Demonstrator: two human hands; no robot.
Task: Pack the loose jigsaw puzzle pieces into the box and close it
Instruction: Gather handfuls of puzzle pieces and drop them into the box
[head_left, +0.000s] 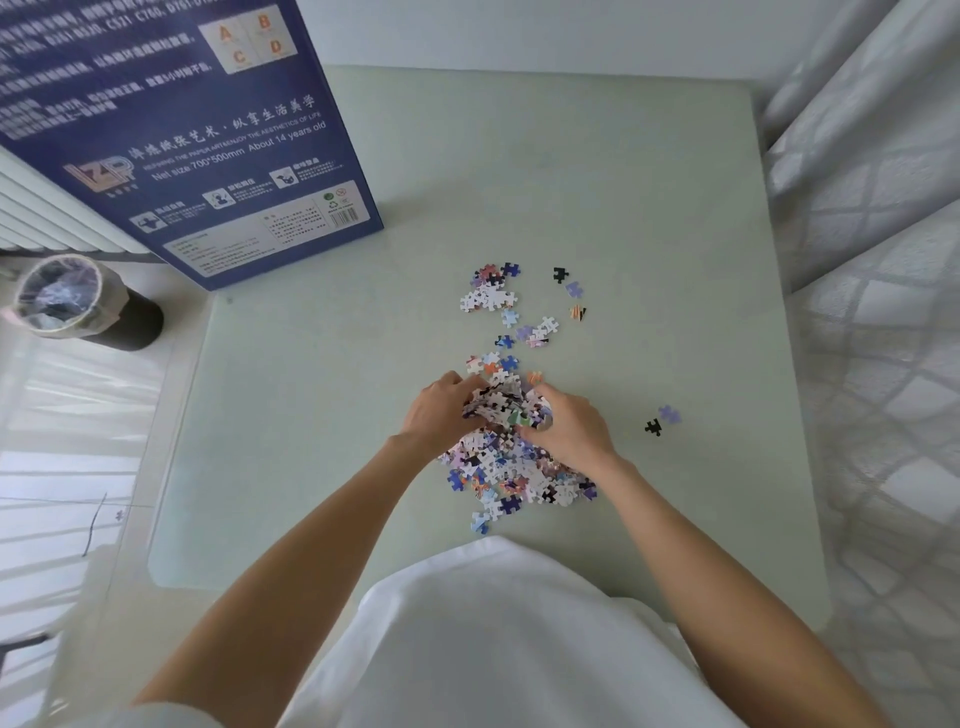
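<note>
A heap of puzzle pieces (511, 467) is seen on the pale bench (649, 208). A mound (501, 405) at the heap's far edge is cupped between the left hand (439, 413) and right hand (569, 428), each grip curled round it. Whether the mound is lifted clear seems uncertain. Scattered pieces (519, 312) lie beyond the heap; the blue box (208, 156) stands far left of it.
</note>
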